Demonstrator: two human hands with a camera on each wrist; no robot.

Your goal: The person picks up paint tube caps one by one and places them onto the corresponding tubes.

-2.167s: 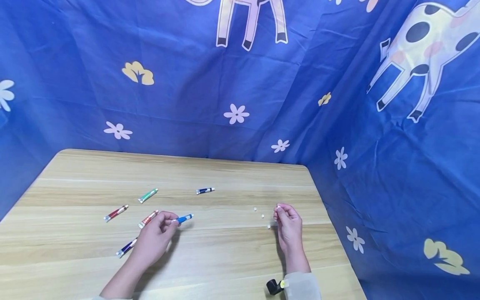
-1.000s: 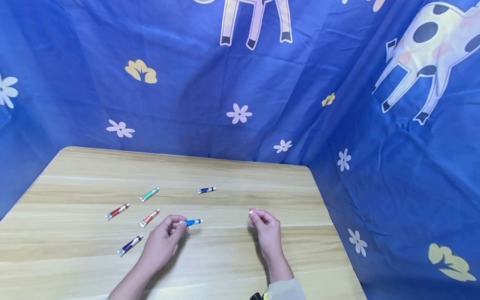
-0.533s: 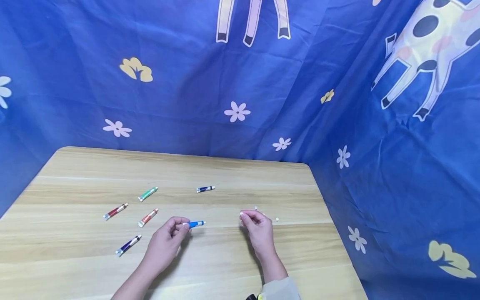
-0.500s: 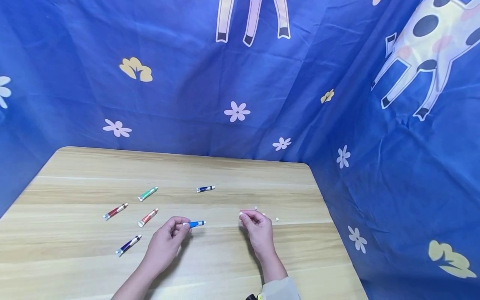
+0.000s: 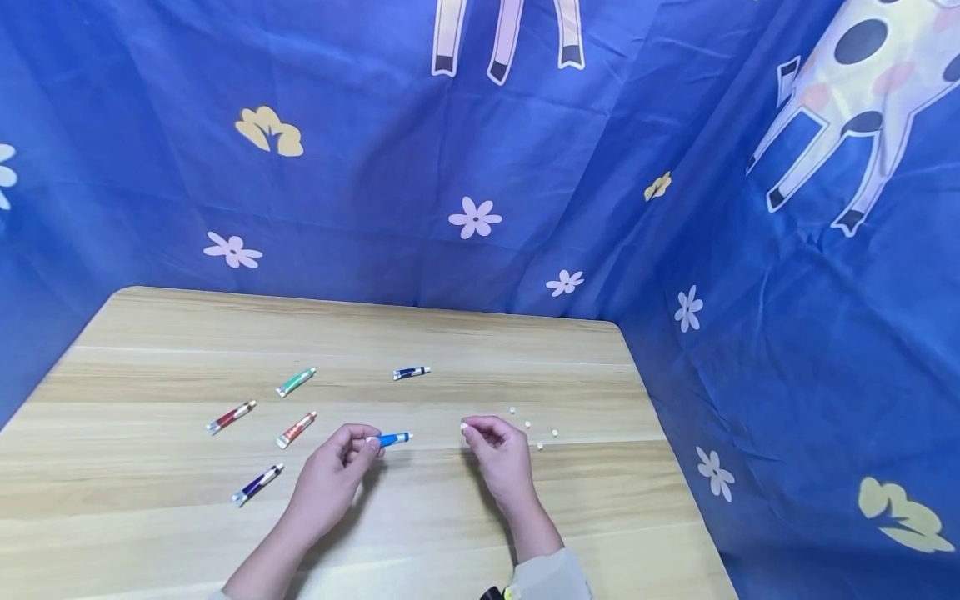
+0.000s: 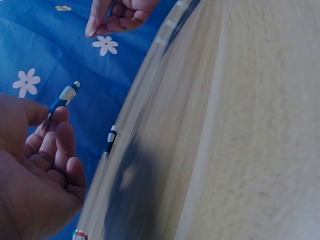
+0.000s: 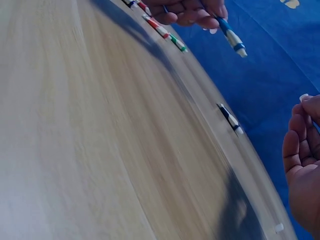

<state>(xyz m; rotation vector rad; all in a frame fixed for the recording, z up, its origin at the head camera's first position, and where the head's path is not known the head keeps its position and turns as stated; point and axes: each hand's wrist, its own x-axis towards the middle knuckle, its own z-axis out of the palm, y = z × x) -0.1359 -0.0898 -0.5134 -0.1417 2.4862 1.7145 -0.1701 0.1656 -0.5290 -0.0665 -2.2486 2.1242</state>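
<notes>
Well left of the blue tube (image 5: 393, 439), a dark red tube (image 5: 231, 417) lies on the bench (image 5: 165, 333). Less far left of the blue tube lie a purple tube (image 5: 257, 484), nearer the person, a green tube (image 5: 296, 382), farther back, and an orange tube (image 5: 297, 429), about level with it. The blue tube is held clear of the bench, its tail pinched by the left hand (image 5: 327, 479), tip pointing right. It looks light and soft-walled; squeezing its middle would probably dent it, so the tail seems a sound hold. Behind the blue tube lies a navy tube (image 5: 412, 373). Right of it, the right hand (image 5: 501, 465) pinches a small cap (image 5: 463, 427), probably hard, light and easily dropped, best held by its sides. Farthest right of the blue tube lie 4 white caps (image 5: 554, 432).
</notes>
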